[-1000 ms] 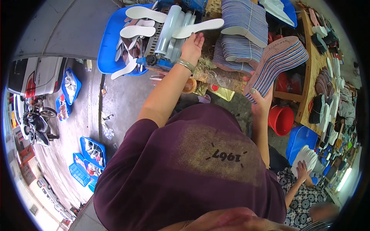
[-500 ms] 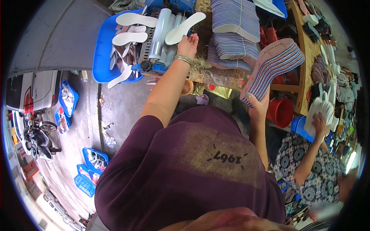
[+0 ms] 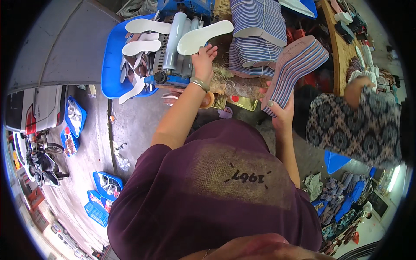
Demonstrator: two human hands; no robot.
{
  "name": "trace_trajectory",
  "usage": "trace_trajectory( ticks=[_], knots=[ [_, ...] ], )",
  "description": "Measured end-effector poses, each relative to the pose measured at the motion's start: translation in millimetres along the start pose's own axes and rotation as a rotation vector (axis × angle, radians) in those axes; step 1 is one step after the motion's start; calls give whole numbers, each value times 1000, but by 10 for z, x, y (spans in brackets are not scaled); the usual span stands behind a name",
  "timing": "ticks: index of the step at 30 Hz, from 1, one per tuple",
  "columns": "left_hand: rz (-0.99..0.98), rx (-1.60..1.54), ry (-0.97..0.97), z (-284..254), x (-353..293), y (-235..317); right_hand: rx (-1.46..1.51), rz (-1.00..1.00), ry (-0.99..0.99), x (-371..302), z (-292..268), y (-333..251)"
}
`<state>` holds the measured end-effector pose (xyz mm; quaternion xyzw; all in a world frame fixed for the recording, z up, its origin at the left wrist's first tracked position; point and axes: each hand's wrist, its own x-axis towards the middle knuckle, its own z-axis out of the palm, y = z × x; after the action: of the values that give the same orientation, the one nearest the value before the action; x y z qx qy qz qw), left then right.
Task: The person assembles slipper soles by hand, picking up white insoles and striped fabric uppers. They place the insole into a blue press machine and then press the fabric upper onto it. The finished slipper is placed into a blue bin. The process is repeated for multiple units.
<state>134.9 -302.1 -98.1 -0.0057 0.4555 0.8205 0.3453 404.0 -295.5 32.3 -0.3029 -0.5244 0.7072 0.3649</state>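
Note:
My left hand (image 3: 203, 65), with a metal bangle at the wrist, is at the edge of a white insole (image 3: 206, 37). The insole lies over the clear rollers (image 3: 176, 41) of a blue-framed machine. Some of my fingers stay apart; the thumb and the gripping point are hidden, but the insole appears pinched. My right hand (image 3: 284, 116) grips the narrow lower end of a stack of striped insoles (image 3: 297, 65), thumb on the near side. The stack is held up off the bench and fans out slightly.
Tied stacks of striped insoles (image 3: 260, 26) stand on the wooden bench. Left of the rollers, a blue bin (image 3: 110, 56) holds white and brown insoles. A co-worker in patterned clothing (image 3: 355, 125) is close on my right. Blue crates (image 3: 97, 208) stand on the floor.
The white insole has turned to lie flatter across the rollers, and my left hand has drawn slightly nearer. The co-worker has moved up from the lower right, closer to the bench.

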Motion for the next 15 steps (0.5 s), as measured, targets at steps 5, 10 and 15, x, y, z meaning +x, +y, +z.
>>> trace_trajectory(
  ticks=[5,10,15],
  knots=[
    [154,109,-78,130,-189,264,10,5,-52,64,117,-22],
    [181,-23,-123,264,-301,512,-20,-9,-71,84,153,11],
    [-62,-288,-164,119,-130,392,-15,-24,-97,45,117,40]
  ],
)
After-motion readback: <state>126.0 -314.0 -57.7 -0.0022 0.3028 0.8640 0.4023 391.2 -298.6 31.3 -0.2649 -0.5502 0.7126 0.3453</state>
